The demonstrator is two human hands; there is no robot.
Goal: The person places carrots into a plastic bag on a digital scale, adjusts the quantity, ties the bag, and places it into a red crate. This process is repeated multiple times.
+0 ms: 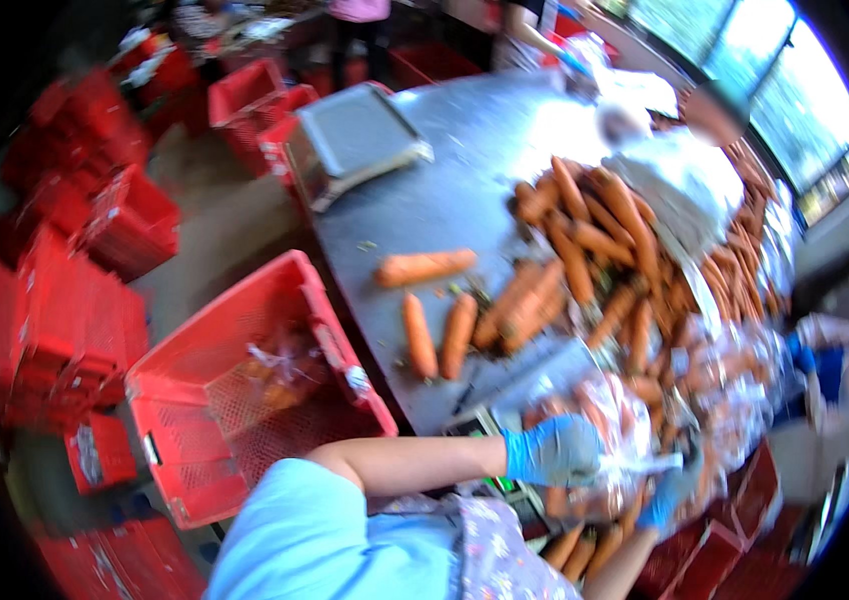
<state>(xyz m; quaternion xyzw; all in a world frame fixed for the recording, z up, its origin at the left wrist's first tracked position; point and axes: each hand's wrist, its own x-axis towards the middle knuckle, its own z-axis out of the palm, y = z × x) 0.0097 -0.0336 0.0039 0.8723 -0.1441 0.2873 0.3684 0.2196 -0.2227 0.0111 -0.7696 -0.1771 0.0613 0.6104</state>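
My left hand (556,451), in a blue glove with a greyish palm, grips the gathered top of a clear plastic bag of carrots (608,412) at the lower right. On the bag's other side my right hand (679,480), gloved too, is closed on the twisted end of the same bag. A white strip of plastic stretches between both hands. Beneath my left arm, a scale (503,484) with a lit green display is partly hidden. Loose carrots (597,225) lie heaped on the metal table (349,277), and several single ones (424,268) lie nearer its left edge.
A red plastic crate (169,420) holding a bag of carrots (282,375) stands left of the table. A second scale (357,135) sits at the far table edge. Stacked red crates (64,322) fill the left side. Filled bags (739,375) lie on the right. Co-workers stand around the table.
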